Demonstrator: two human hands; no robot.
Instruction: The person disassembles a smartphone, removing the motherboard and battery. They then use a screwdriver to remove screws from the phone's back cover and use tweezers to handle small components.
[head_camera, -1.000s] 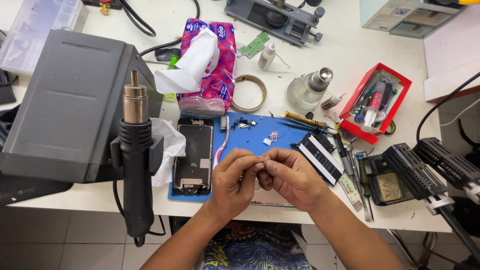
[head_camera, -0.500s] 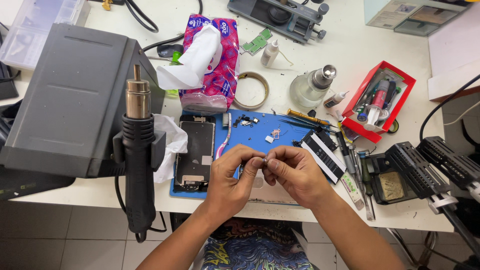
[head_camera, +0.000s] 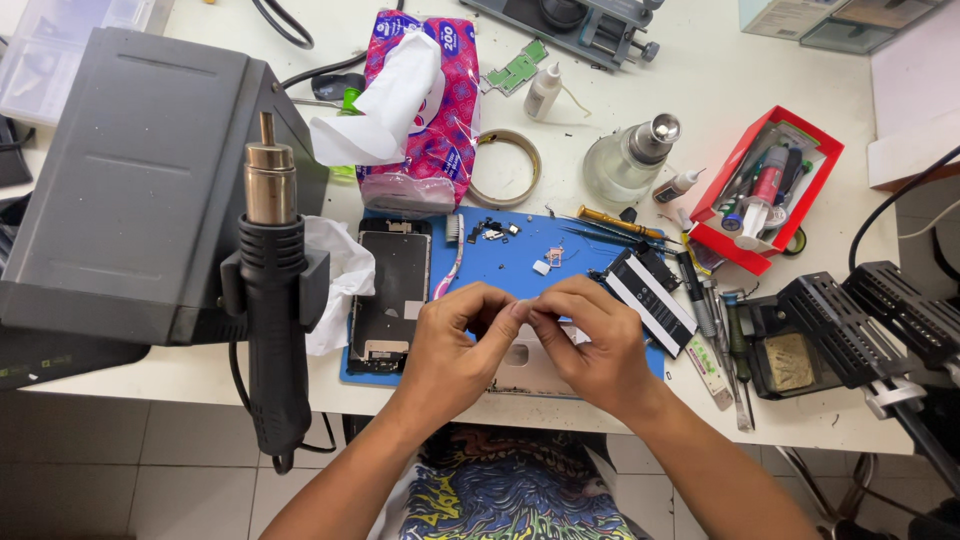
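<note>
My left hand (head_camera: 458, 345) and my right hand (head_camera: 590, 340) meet fingertip to fingertip above a blue work mat (head_camera: 520, 262). Together they pinch something very small that the fingers hide. Under the hands lies a pale phone housing (head_camera: 525, 372) near the table's front edge. A phone screen assembly (head_camera: 390, 300) lies face up on the mat's left side. Small loose parts (head_camera: 545, 260) and a toothbrush (head_camera: 447, 262) lie on the mat beyond my fingers.
A hot-air gun (head_camera: 272, 320) hangs on a grey rework station (head_camera: 140, 190) at left. A tissue pack (head_camera: 425, 100), tape ring (head_camera: 505, 167), glass dispenser bottle (head_camera: 630, 160) and red tool tray (head_camera: 765, 190) stand behind. Tweezers, screwdrivers (head_camera: 715, 320) and black holders (head_camera: 850, 325) fill the right.
My two hands have stayed joined at the fingertips over the mat, with only small finger motion. The camera view has shifted slightly.
</note>
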